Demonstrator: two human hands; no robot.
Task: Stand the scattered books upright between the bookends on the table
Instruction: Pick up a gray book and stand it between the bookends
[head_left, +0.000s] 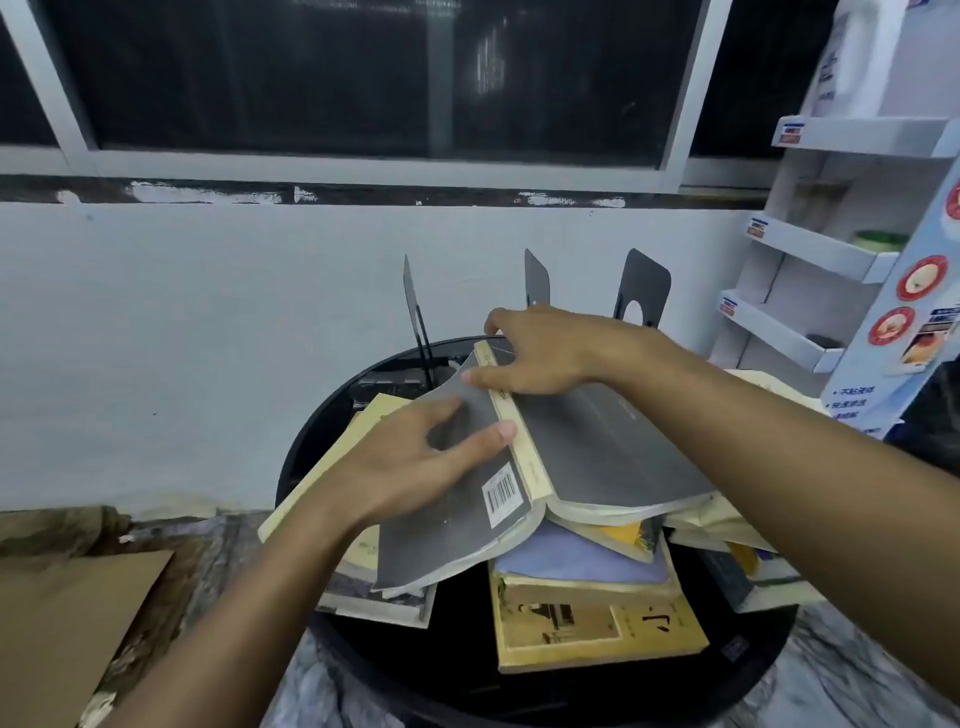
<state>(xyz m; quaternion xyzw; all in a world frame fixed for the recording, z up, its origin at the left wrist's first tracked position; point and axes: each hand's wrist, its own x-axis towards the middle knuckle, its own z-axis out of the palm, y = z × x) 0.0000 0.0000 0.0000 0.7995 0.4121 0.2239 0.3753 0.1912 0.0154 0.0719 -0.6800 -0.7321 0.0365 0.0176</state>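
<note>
Both hands on the splayed grey book, bookends waiting behind.

The grey book (613, 447) lies open, face down, on the heap of other books (582, 564) on the round black tabletop (457, 644). My right hand (550, 353) curls over the far end of its spine, a grip I judge is meant to close and lift it. My left hand (410, 467) rests loose-fingered and flat on the back cover, steadying that flap. The black bookends (641, 286) stand upright at the back, with no book visible between them.
</note>
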